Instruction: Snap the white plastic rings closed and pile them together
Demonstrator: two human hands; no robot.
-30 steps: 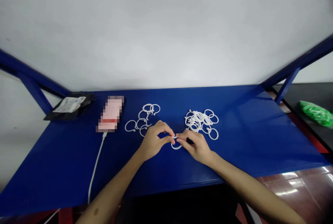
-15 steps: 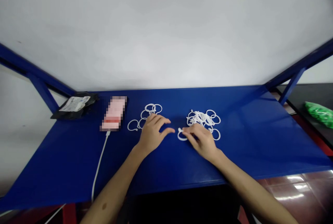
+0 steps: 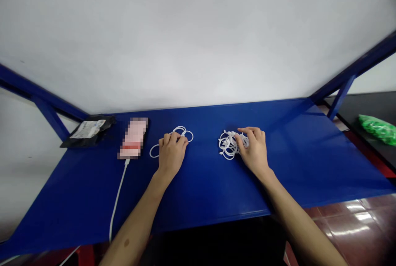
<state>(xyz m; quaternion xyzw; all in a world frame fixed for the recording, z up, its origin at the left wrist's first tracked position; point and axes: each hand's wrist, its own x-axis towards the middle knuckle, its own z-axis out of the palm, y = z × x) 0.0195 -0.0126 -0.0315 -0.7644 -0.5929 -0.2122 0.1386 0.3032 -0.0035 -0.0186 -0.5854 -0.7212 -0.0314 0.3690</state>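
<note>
My left hand (image 3: 172, 152) is closed over a small group of white plastic rings, its fingertips bent down on a white ring (image 3: 189, 136) at the group's right side. Another ring (image 3: 154, 151) pokes out left of that hand, and part of the group is hidden under the fingers. On the right, my right hand (image 3: 254, 148) reaches over a tangled pile of similar rings (image 3: 228, 146) with small knobs. Its thumb and forefinger are apart, and the hand covers the pile's right side.
Both groups lie on a blue tabletop (image 3: 204, 183) against a pale wall. To the left are a pixelated phone (image 3: 133, 138) with a white cable (image 3: 118, 196) and a black package (image 3: 89, 130). A bag of green material (image 3: 377, 129) rests on a dark surface at far right.
My left hand has moved left onto its rings and closed. My right hand has let go of the ring it pinched and moved right and up over the pile, opening.
</note>
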